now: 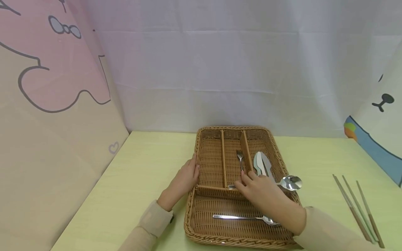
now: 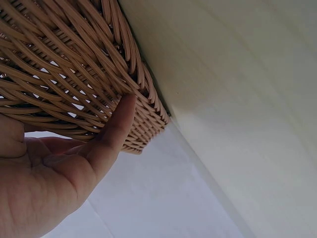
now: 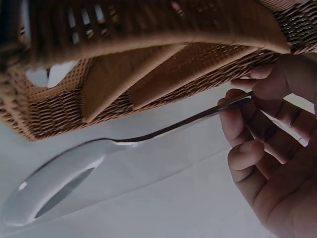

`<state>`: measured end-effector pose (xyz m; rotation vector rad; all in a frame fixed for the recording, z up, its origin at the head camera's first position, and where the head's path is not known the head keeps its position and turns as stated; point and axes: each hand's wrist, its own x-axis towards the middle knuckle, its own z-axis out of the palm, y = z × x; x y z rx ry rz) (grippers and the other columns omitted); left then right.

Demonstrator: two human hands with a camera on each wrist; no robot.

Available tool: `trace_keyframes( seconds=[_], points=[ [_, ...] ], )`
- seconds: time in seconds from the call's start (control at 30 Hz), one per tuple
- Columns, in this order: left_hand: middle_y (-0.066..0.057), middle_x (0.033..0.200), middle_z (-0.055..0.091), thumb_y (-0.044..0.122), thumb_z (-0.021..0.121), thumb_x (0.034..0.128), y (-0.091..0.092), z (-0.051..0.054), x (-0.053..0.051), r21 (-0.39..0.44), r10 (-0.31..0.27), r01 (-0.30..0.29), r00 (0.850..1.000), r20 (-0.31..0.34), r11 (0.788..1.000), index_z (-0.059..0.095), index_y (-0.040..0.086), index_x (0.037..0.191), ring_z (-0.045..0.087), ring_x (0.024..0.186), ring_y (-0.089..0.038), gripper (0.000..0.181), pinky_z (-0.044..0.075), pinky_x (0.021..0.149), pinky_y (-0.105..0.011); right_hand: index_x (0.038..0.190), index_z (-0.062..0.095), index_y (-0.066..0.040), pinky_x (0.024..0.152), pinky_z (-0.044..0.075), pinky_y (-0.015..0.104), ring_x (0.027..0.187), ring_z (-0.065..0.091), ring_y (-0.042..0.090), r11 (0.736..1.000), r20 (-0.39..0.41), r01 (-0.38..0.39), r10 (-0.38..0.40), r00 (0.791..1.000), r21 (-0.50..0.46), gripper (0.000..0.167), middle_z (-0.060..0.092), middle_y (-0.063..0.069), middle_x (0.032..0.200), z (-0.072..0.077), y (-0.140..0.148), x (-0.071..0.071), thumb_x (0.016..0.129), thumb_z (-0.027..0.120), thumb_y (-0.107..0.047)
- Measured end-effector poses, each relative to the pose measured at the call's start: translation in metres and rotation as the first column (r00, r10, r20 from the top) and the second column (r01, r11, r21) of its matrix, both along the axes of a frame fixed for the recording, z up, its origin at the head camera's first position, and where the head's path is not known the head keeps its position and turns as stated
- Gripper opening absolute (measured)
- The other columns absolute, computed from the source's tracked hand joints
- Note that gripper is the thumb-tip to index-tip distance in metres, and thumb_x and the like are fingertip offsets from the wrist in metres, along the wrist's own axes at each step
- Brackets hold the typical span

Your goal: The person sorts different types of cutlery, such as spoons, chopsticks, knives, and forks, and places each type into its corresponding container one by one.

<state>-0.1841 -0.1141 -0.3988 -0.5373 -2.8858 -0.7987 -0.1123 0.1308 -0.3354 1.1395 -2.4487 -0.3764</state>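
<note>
My left hand (image 1: 185, 175) holds the left rim of a brown wicker cutlery basket (image 1: 224, 157). In the left wrist view, one finger lies along the outer woven wall (image 2: 74, 74); the other fingers are partly hidden. Over the basket's front divider, my right hand (image 1: 262, 191) pinches a metal spoon (image 1: 291, 182) by its handle. The right wrist view shows thumb and fingertips near the handle's end, the bowl hanging free. A small fork (image 1: 240, 157) lies in the middle compartment, several flat-bladed pieces (image 1: 261, 164) in the right one. Another spoon (image 1: 238, 217) lies in the front compartment.
Several chopsticks (image 1: 358, 205) lie on the pale yellow table (image 1: 150, 153) at the right. White curtain cloth (image 1: 201, 69) hangs behind the table, and printed cloth (image 1: 62, 139) covers the left side.
</note>
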Motion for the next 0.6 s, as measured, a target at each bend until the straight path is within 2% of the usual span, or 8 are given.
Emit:
trace_keyframes(
  seconds=[0.1,0.23,0.47,0.6],
  points=[
    [-0.029,0.127,0.048,0.016,0.035,0.0993,0.0,0.0,0.0,0.0,0.0,0.0,1.0,0.004,1.0,0.021,-0.011,0.14,0.054,0.11,-0.037,0.051,0.051,0.083,-0.043,0.101,0.058,-0.01,0.053,0.05,0.022,0.075,0.061,0.017,0.999,0.005,-0.036,0.036,0.999,0.019,0.042,0.065,0.007,0.092,-0.002,-0.005,0.006,0.064,0.078,-0.005],
    [-0.029,0.127,0.048,0.016,0.035,0.0993,0.0,-0.001,0.0,-0.004,0.0,0.001,1.0,0.006,1.0,0.021,-0.011,0.14,0.054,0.11,-0.037,0.051,0.051,0.083,-0.044,0.095,0.058,-0.011,0.048,0.045,0.018,0.071,0.058,0.013,0.996,0.028,-0.092,0.091,0.995,0.01,0.036,0.063,0.0,0.079,-0.005,-0.013,0.012,0.065,0.078,-0.011],
    [-0.028,0.126,0.048,0.017,0.034,0.0994,-0.001,0.0,0.0,-0.003,-0.001,0.001,1.0,0.007,1.0,0.021,-0.01,0.141,0.055,0.109,-0.037,0.051,0.051,0.083,-0.043,0.092,0.059,-0.013,0.054,0.05,0.018,0.071,0.059,0.011,0.991,0.055,-0.132,0.132,0.99,0.008,0.03,0.065,-0.001,0.078,-0.012,-0.024,0.019,0.067,0.076,-0.013],
    [-0.028,0.126,0.048,0.017,0.034,0.0995,-0.001,-0.001,-0.001,-0.009,0.001,-0.001,1.0,0.008,1.0,0.021,-0.01,0.141,0.055,0.109,-0.036,0.051,0.051,0.083,-0.043,0.093,0.059,-0.013,0.052,0.047,0.017,0.066,0.056,0.01,0.989,0.082,-0.143,0.14,0.987,0.027,0.027,0.064,-0.002,0.076,-0.015,-0.026,0.021,0.07,0.074,-0.013]
  ],
)
